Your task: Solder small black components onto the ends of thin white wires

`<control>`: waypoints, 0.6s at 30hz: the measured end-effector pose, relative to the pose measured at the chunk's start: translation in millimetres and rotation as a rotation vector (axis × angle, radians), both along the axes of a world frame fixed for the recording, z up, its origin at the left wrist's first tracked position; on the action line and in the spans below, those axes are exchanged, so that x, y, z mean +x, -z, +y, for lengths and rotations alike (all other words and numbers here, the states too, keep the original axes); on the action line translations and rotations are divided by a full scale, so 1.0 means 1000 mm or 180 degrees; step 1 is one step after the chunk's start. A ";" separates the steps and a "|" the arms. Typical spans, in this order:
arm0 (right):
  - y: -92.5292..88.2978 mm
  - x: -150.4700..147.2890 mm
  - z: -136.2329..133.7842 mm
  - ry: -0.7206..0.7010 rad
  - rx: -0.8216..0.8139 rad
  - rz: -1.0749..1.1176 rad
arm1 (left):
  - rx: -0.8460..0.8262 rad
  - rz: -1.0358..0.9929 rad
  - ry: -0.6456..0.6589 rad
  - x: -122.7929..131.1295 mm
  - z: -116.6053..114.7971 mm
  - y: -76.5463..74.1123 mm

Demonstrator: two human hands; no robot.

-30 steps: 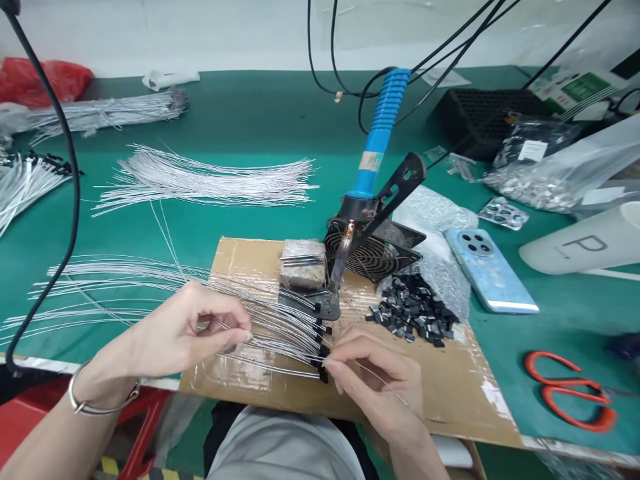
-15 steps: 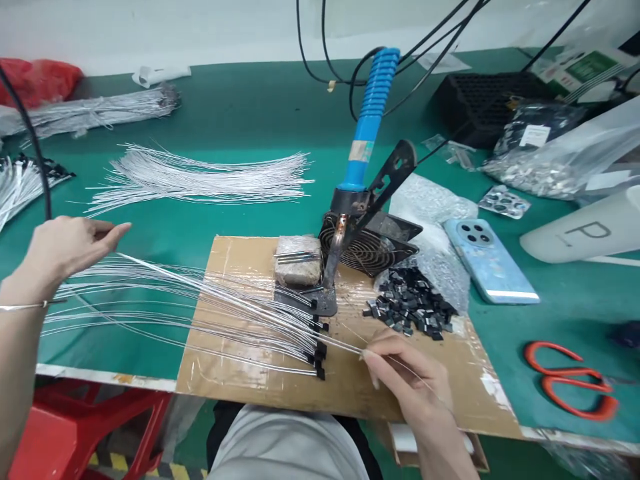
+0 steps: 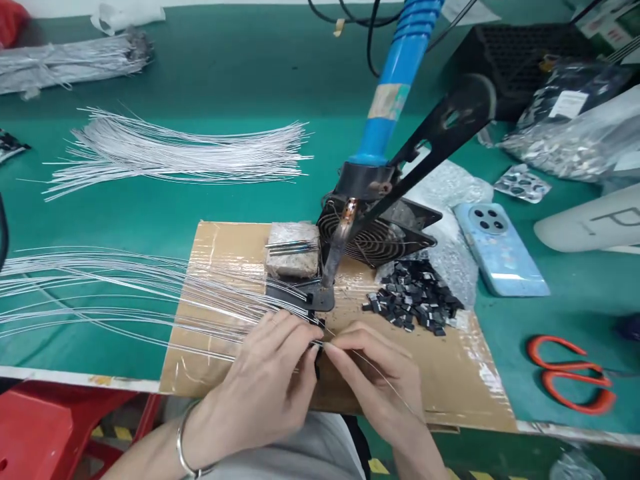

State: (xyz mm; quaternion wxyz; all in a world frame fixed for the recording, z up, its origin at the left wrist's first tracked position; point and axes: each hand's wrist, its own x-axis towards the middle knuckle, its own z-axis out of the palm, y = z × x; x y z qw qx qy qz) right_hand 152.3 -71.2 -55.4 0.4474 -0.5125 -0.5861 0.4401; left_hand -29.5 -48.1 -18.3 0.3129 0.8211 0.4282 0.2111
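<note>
My left hand and my right hand meet over the front of a cardboard sheet, fingertips pinched together on a thin silver wire beside small black end pieces. A fan of thin silver wires runs left from there across the green mat. Just behind stands a blue-handled soldering iron on a black stand, its tip pointing down at the cardboard. A heap of small black parts lies to the right of the tip. A thin wire trails back under my right palm.
Another loose sheaf of silver wires lies further back, a tied bundle at far left. A blue phone, orange scissors, plastic bags of parts and a black tray occupy the right. A red stool is below the table edge.
My left hand came back from the far left to meet my right hand at the wire ends. The view has moved closer and lower toward the cardboard.
</note>
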 end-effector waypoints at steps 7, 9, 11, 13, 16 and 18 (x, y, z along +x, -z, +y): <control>-0.006 -0.010 0.000 0.0257 -0.0425 0.0274 | -0.0908 -0.0161 -0.0086 -0.008 0.013 -0.001; -0.006 -0.012 -0.001 0.0325 -0.0582 0.0439 | -0.1189 -0.0269 -0.0211 -0.010 0.015 -0.001; -0.004 -0.012 -0.003 0.0488 -0.0686 0.0723 | -0.1420 -0.0416 -0.0353 -0.010 0.016 0.001; -0.002 -0.011 -0.005 0.0763 -0.0803 0.1119 | -0.1586 -0.0547 -0.0513 -0.011 0.017 0.003; 0.000 -0.009 -0.006 0.1160 -0.0985 0.1444 | -0.1808 -0.0692 -0.0697 -0.011 0.019 0.003; -0.002 -0.009 -0.006 0.1282 -0.0980 0.1261 | -0.1895 -0.0777 -0.0749 -0.010 0.020 0.002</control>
